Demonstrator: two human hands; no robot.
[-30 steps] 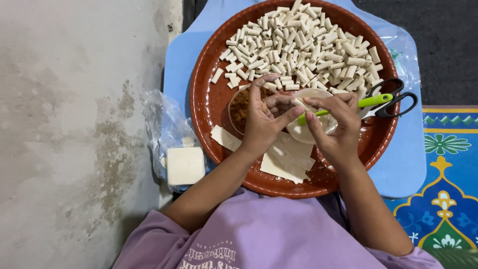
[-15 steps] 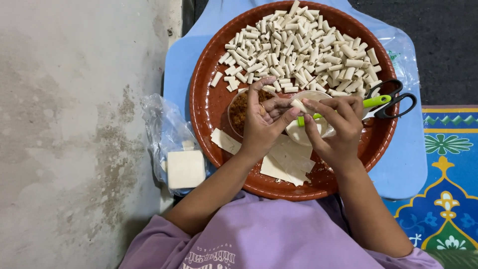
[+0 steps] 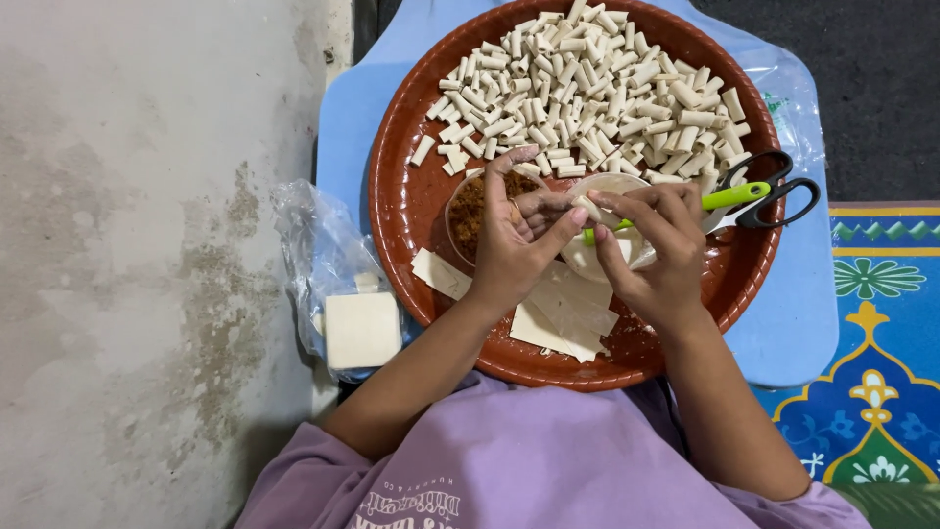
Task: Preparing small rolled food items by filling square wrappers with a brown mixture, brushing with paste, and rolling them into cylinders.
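- Round reddish-brown clay tray [image 3: 411,211] on blue board; far half heaped with small pale rolled pastry pieces [image 3: 587,88].
- Left hand [image 3: 514,245] and right hand [image 3: 656,255], fingers curled, pinching one small pale pastry roll [image 3: 587,208] at tray's centre.

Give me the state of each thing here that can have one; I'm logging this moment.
small roll: pinched between both hands' fingertips
left hand: closed on the small roll
right hand: closed on the small roll
scissors: shut, lying on the tray rim
plastic bag: open, holding a white block
tray: heaped with finished rolls
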